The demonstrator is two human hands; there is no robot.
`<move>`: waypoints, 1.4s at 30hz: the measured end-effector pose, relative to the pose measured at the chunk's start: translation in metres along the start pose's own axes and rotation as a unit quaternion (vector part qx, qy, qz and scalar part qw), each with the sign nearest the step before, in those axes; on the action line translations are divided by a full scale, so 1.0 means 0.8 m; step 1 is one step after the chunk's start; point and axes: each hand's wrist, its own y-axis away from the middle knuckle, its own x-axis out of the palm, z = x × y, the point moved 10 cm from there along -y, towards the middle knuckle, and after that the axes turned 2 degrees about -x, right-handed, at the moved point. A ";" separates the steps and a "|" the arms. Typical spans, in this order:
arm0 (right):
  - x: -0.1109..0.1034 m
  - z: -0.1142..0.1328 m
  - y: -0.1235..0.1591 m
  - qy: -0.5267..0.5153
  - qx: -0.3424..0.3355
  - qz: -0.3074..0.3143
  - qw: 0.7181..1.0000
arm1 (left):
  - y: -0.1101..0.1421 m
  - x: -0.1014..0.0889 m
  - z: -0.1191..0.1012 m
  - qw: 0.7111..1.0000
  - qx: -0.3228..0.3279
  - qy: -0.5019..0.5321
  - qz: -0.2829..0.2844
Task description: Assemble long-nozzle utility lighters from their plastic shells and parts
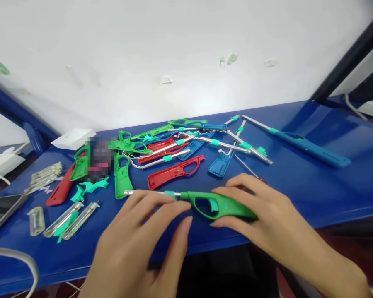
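Note:
My right hand [267, 215] is closed around the handle of a green gas lighter [230, 207], which lies sideways with its metal tube pointing left. A teal trigger [214, 205] shows inside its finger loop. At the tube end, my left hand [136, 236] reaches over the rod, its thumb apart from the forefinger. Those fingertips are close to the green neck; whether they touch it I cannot tell. Part of the metal tube is hidden behind the left fingers. Just beyond the hands lies a red half shell [174, 171].
Green, red and blue shells and wired metal tubes [166, 159] are heaped on the blue table [298, 198]. An assembled blue lighter [311, 147] lies at the right. Clear fuel tanks [64, 219], teal triggers [91, 185] and a phone [4, 211] are at the left.

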 end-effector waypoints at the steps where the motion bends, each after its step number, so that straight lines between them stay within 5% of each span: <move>1: 0.003 -0.002 0.001 -0.003 0.004 0.011 1.000 | 0.001 0.006 -0.005 0.999 0.031 -0.024 0.001; 6: 0.008 -0.005 0.006 -0.011 0.011 0.035 0.999 | 0.006 0.077 0.005 0.987 0.052 -0.027 0.153; 10: 0.006 -0.007 0.005 -0.039 0.022 0.049 0.998 | 0.008 0.095 0.024 0.981 0.016 0.035 0.190; 22: 0.002 -0.011 -0.001 -0.060 0.040 0.045 0.996 | -0.004 0.079 0.041 0.987 -0.015 0.107 0.115; 42: 0.002 -0.014 0.000 -0.086 0.058 0.049 0.993 | -0.009 0.075 0.036 0.977 -0.068 0.164 0.121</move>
